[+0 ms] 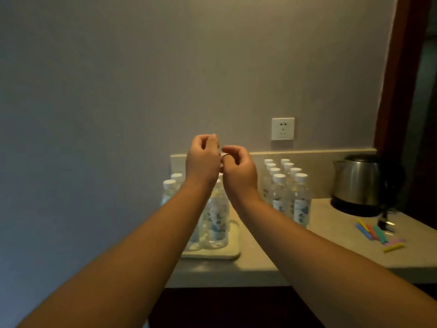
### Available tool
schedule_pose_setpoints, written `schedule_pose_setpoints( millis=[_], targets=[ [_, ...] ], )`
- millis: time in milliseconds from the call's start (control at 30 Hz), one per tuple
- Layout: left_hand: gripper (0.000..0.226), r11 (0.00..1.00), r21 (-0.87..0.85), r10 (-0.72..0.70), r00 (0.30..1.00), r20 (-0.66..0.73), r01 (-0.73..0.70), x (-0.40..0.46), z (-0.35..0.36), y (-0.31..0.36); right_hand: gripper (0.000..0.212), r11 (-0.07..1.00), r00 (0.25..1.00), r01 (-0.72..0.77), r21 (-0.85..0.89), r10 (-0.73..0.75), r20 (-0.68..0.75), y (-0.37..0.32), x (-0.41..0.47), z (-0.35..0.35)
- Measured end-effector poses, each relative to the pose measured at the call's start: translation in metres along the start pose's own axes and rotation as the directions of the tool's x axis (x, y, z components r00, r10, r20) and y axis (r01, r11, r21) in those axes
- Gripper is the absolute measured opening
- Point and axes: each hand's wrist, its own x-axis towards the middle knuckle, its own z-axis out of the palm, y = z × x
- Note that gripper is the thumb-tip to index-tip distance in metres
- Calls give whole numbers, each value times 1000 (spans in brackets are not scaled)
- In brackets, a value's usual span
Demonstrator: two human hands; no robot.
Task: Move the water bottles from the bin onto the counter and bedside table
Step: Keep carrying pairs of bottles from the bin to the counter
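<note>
While both hands meet above the worktop (272, 254), left grip (203, 159) curled on nothing I see, right grip (237, 168) maybe pinching something small, I judge bottles (287, 192) grouped for neatness, some on tray (233, 250).

A steel kettle (359, 183) stands at the right of the surface (331, 247), coloured clips (378, 234) lying before it, a wall socket (283, 128) above.

both hands (222, 162) raised together, arms outstretched, fingers loosely curled.
</note>
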Motion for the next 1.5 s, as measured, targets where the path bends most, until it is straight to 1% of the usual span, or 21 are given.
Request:
schedule_pose_setpoints(
  millis=[100,167,233,300,367,467,567,667,800,967,1067,1167,1233,1333,1500],
  targets=[
    [16,999,20,-35,992,-118,38,16,-88,3,19,985,975,-160,67,147,169,-18,-28,81],
    [15,994,65,-74,977,-202,89,18,-155,0,19,956,919,-281,80,244,311,-23,-54,139],
    [15,980,128,-110,952,-286,152,14,-227,-6,18,921,843,-388,36,339,418,-23,-84,197],
    [17,956,201,-128,921,-368,213,8,-302,-11,16,869,754,-494,-19,439,489,-20,-115,254],
    [18,930,251,-140,890,-434,269,1,-377,-18,17,818,677,-572,-58,511,529,-15,-146,309],
    [16,903,275,-160,851,-501,332,-19,-474,-31,18,774,609,-627,-86,555,567,-5,-196,380],
    [17,875,275,-206,822,-531,398,-37,-547,-47,20,736,560,-665,-126,604,568,8,-240,436],
    [17,849,261,-267,800,-538,459,-47,-603,-71,22,705,515,-690,-166,639,572,27,-271,482],
    [17,812,218,-357,757,-547,541,-51,-664,-116,20,685,485,-694,-223,673,559,70,-297,536],
    [18,747,163,-472,687,-552,644,-40,-728,-202,22,628,427,-715,-308,741,519,152,-327,608],
    [17,703,139,-527,642,-556,698,-18,-766,-255,23,602,416,-709,-367,777,472,202,-337,660],
    [16,655,113,-587,597,-547,747,4,-798,-300,23,559,384,-725,-403,813,438,244,-341,706],
    [14,635,113,-611,586,-532,765,16,-817,-328,24,545,377,-722,-426,826,419,269,-341,732],
    [14,604,81,-664,556,-500,793,29,-846,-370,26,521,373,-710,-474,849,374,308,-345,765],
    [13,557,-18,-751,495,-437,830,32,-891,-449,26,447,328,-696,-561,894,305,379,-379,799]
  ],
)
